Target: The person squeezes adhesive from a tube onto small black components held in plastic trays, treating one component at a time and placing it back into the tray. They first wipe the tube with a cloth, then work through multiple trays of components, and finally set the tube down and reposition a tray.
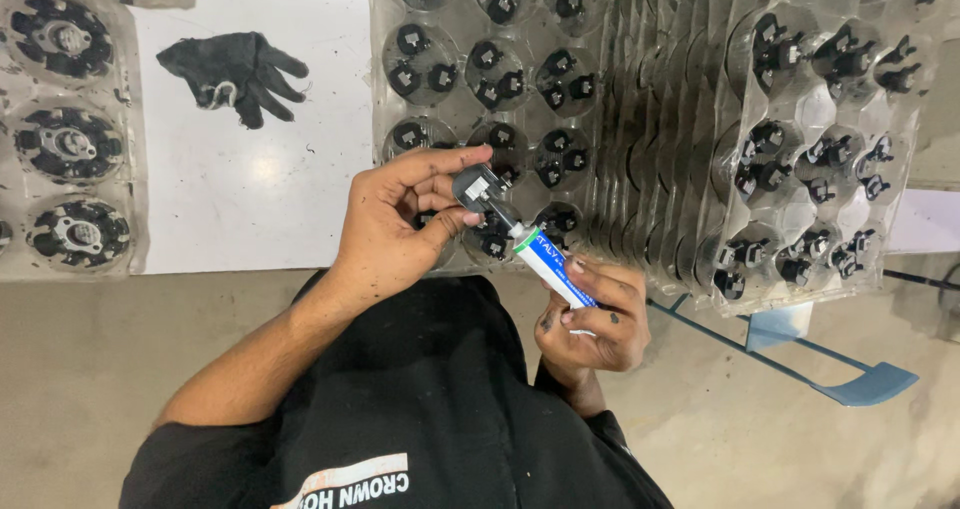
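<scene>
White tabletop (pixel 250 189) carries clear trays (pixel 480 69) of black parts. Above it, a small black part (pixel 478 189) is pinched in the left hand (pixel 395 224); a blue-and-white tube (pixel 552 265) is gripped by the right hand (pixel 590 319), nozzle seemingly touching the part.

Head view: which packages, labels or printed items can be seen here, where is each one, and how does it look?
Tube: held in the right hand, nozzle against a small black part in the left hand; slim, white with a blue printed band.
Clear plastic trays: stacked ahead on the table, round pockets holding black parts.
Trays at the far left: clear, with larger black round parts.
Shirt print: white band with lettering on black cloth.
</scene>
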